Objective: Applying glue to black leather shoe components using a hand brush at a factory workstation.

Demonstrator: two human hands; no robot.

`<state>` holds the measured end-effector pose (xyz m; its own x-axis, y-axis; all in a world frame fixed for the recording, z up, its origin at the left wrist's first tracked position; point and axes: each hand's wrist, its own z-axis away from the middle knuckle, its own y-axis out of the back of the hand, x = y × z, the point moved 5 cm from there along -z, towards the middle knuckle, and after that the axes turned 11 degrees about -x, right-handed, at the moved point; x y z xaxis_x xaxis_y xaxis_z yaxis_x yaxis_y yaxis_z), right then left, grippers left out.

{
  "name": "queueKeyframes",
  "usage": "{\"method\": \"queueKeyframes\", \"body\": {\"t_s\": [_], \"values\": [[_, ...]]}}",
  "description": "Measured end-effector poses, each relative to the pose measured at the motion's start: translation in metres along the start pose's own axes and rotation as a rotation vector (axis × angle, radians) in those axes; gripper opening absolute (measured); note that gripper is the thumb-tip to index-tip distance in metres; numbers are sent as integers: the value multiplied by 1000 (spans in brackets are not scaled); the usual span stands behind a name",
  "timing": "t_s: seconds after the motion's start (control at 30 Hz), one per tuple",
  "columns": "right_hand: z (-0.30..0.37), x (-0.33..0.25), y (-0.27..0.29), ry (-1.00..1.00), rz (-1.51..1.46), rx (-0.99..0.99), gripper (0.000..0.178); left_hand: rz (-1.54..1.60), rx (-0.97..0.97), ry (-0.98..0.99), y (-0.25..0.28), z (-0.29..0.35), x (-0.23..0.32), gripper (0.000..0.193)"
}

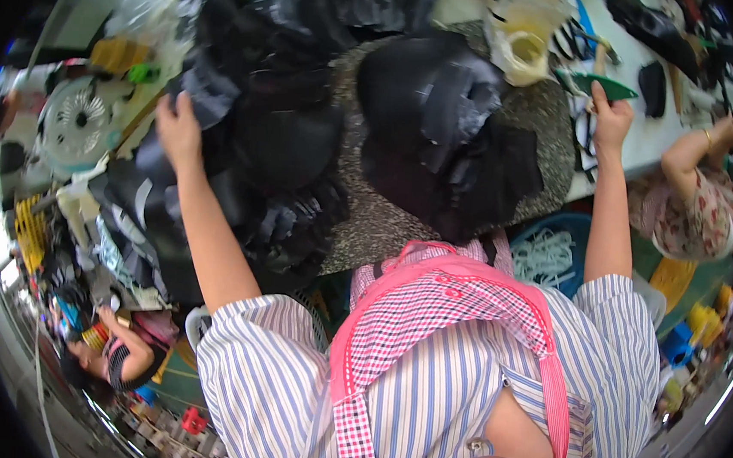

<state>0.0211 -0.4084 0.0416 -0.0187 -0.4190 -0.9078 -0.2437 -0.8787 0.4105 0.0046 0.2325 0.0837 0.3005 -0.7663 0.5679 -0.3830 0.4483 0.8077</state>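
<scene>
My left hand (179, 134) reaches over the left side of a heap of black, leather-like pieces (283, 141), its fingers apart and slightly blurred. Whether its fingertips touch the pieces I cannot tell. At the upper right, my right hand (611, 123) is closed on a flat green tool (603, 85) with a pointed end; its exact kind does not show. Between my hands, a second stack of black pieces (432, 105), some with whitish smears, lies on a speckled grey board (347, 202).
A cloudy plastic container (522, 56) with yellowish contents stands behind the board. To the left is a round fan (82, 125). A blue basin (580, 233) with pale strips (545, 259) sits below the board's right side. Other people work at the right (687, 198) and lower left (128, 357).
</scene>
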Motion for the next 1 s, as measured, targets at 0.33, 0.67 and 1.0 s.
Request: {"method": "queueKeyframes", "body": {"t_s": [0.33,0.67,1.0], "values": [[35,-34,-41,-221,-720,-192,9,202,-650,-367,-178,177,199,48],[57,-103,-100,68,-305,-599,12,1396,-1146,537,-204,190,195,10],[84,-124,-129,428,367,-804,6,1572,-925,687,-207,201,181,11]]}}
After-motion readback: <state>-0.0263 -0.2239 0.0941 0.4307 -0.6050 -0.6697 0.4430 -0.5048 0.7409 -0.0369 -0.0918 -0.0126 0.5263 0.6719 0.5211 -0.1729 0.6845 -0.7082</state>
